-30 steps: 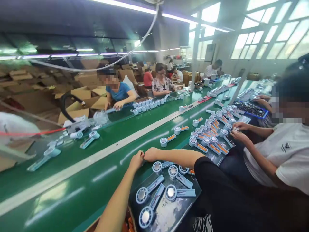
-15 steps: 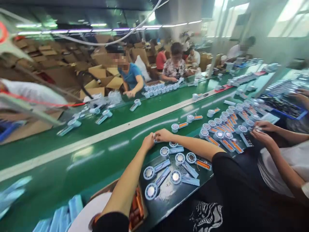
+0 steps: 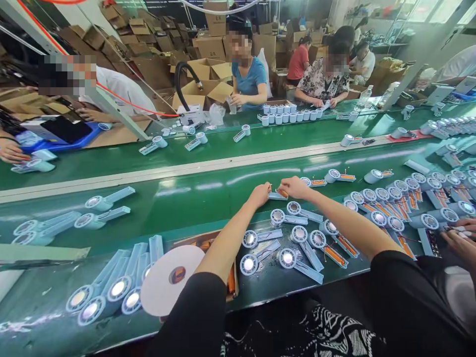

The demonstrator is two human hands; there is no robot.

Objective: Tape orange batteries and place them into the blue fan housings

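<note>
My left hand [image 3: 261,194] is closed around one end of a light blue fan housing [image 3: 275,196], above the green belt. Most of that housing is hidden by my fingers; its handle part shows. My right hand [image 3: 294,187] pinches an orange battery [image 3: 283,193] at the other end of the handle. Nearer to me on the bench lie several fan housings [image 3: 287,258] with round heads and open handles, thin wires inside. One beside them [image 3: 335,257] has an orange battery in its handle.
Below my left forearm, a white disc [image 3: 156,292] lies over a cardboard box [image 3: 235,285] of orange batteries. More housings [image 3: 89,312] are stacked at left. Rows of battery-fitted housings [image 3: 383,218] stand at right by a co-worker's hands [image 3: 459,240]. Others work across the green belt [image 3: 208,198].
The view has turned left, so the bench and hands sit further right. My hands have moved slightly apart, and an orange battery now shows under my right fingers.
</note>
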